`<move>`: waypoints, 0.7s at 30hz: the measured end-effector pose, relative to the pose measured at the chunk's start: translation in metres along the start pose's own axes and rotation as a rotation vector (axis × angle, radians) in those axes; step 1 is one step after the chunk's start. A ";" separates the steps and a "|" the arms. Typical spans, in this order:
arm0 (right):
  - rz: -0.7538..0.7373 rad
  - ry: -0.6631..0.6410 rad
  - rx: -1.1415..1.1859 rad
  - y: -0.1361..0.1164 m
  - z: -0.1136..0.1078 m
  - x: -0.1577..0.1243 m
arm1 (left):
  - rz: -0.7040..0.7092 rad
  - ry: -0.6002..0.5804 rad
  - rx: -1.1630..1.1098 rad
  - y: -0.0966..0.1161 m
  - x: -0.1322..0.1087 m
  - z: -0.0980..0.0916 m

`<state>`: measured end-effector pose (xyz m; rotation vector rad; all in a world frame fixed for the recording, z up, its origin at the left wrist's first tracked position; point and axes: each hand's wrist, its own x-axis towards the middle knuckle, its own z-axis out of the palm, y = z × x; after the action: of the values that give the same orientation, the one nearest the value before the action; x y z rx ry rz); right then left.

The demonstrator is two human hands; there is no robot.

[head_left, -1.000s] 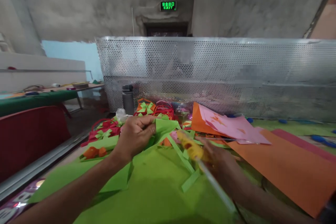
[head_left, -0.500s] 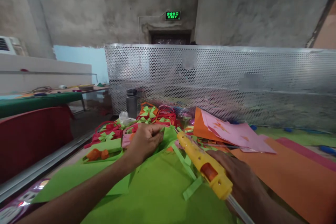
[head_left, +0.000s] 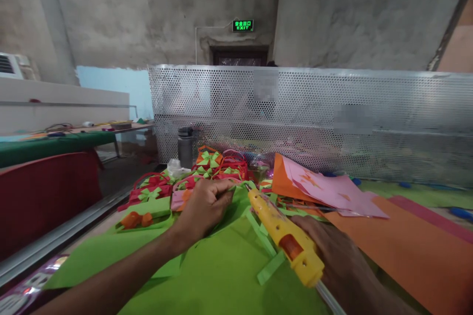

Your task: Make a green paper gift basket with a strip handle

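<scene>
My right hand [head_left: 328, 246] is wrapped round a yellow hot glue gun [head_left: 284, 236], with a clear glue stick [head_left: 328, 298] poking out of its back end. The gun's nozzle is at the upper edge of a piece of green paper [head_left: 236, 206]. My left hand [head_left: 207, 204] pinches that edge between thumb and fingers, just left of the nozzle. Beneath both hands lie large green sheets [head_left: 221, 270] and narrow green strips [head_left: 271, 267]. A small green tray-like piece with orange bows [head_left: 135, 219] sits left of my left hand.
Small red, pink and orange paper bags with green bows [head_left: 150, 192] crowd behind my left hand, near a dark bottle [head_left: 185, 147]. Pink sheets [head_left: 332, 189] and orange sheets [head_left: 410, 246] lie to the right. A perforated metal panel [head_left: 306, 103] stands across the back.
The glue gun's tip has shifted slightly left along the paper edge, toward my left fingers. My left hand keeps its pinch on the green paper.
</scene>
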<state>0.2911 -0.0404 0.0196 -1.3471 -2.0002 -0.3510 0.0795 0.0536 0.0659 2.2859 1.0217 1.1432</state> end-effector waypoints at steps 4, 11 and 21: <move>0.002 -0.016 -0.036 -0.003 -0.002 0.001 | -0.001 -0.002 0.037 0.000 0.000 0.000; -0.012 0.009 -0.024 -0.003 -0.002 0.001 | -0.013 -0.015 0.033 -0.001 0.000 0.001; -0.008 -0.044 -0.048 -0.001 -0.002 0.001 | 0.007 -0.046 0.010 -0.004 0.000 0.002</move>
<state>0.2908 -0.0414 0.0217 -1.3882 -2.0451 -0.3788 0.0791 0.0562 0.0624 2.3148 1.0052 1.0849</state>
